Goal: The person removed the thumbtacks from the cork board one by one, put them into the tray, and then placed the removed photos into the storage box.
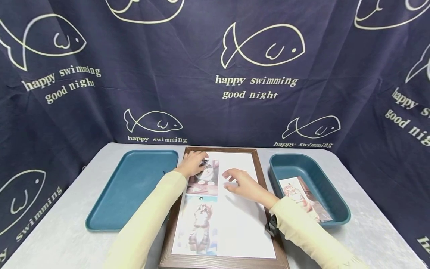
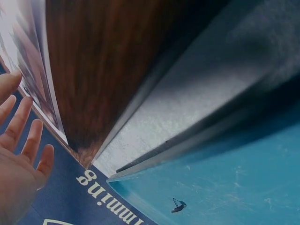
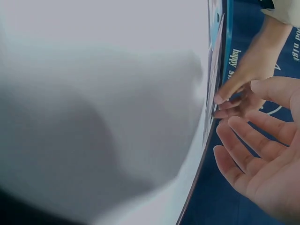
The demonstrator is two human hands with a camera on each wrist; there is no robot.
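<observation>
A picture of a grey-and-white cat [image 1: 205, 183] lies at the upper left of a white board [image 1: 242, 224] with a brown frame [image 1: 258, 168]. My left hand [image 1: 194, 163] rests at the upper edge of this picture, its fingers fairly straight and spread in the left wrist view. Below it on the board is a picture of a sitting tabby kitten [image 1: 201, 228], with a small dark round spot [image 1: 201, 198] near its top. My right hand [image 1: 244, 184] hovers over the white right half of the board, fingers loosely bent, holding nothing.
To the left lies a flat blue tray [image 1: 131, 194] with a small dark object [image 2: 178, 205] on it. A deeper blue bin [image 1: 310, 175] stands at the right, holding cat pictures [image 1: 299, 196]. Behind the table [image 1: 60, 228] hangs a dark fish-print curtain [image 1: 188, 74].
</observation>
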